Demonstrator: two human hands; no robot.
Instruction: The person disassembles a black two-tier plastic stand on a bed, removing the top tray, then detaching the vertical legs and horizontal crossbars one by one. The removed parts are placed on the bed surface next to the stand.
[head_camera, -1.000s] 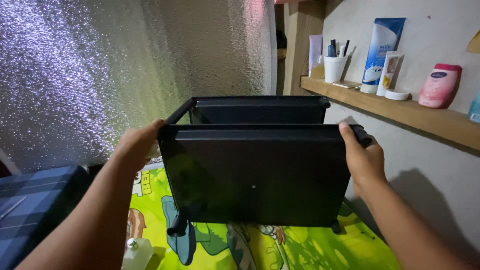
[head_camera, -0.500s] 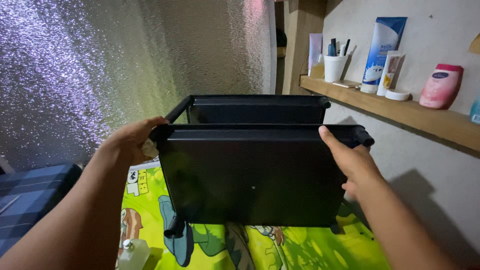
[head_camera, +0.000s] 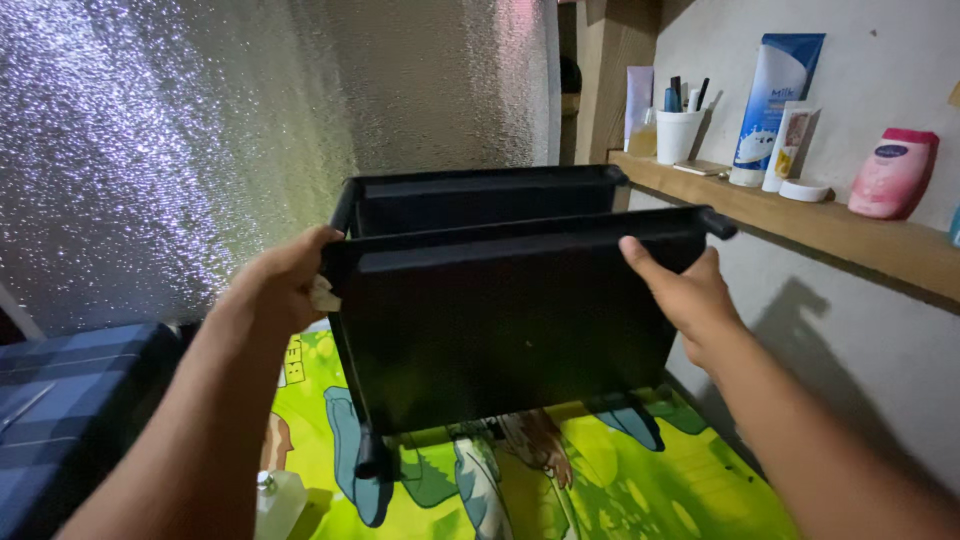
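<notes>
A black plastic rack (head_camera: 500, 320) made of two flat panels joined by tubes stands on its side in front of me, tilted and raised at its right end. My left hand (head_camera: 280, 285) grips the left end of the near panel's top edge, with a small white scrap tucked under the fingers. My right hand (head_camera: 685, 295) holds the near panel's top edge close to its right corner, thumb on top. One tube leg (head_camera: 368, 460) points down at the lower left.
A green cartoon-print sheet (head_camera: 600, 490) covers the surface below. A blue checked cloth (head_camera: 60, 400) lies at left and a small clear bottle (head_camera: 275, 500) at bottom left. A wooden shelf (head_camera: 850, 235) at right carries tubes, a white cup and a pink bottle. Silver foil sheeting (head_camera: 180, 140) hangs behind.
My right hand slid left from the corner tube onto the panel's top edge. The rack has tilted, its right side lifting off the sheet.
</notes>
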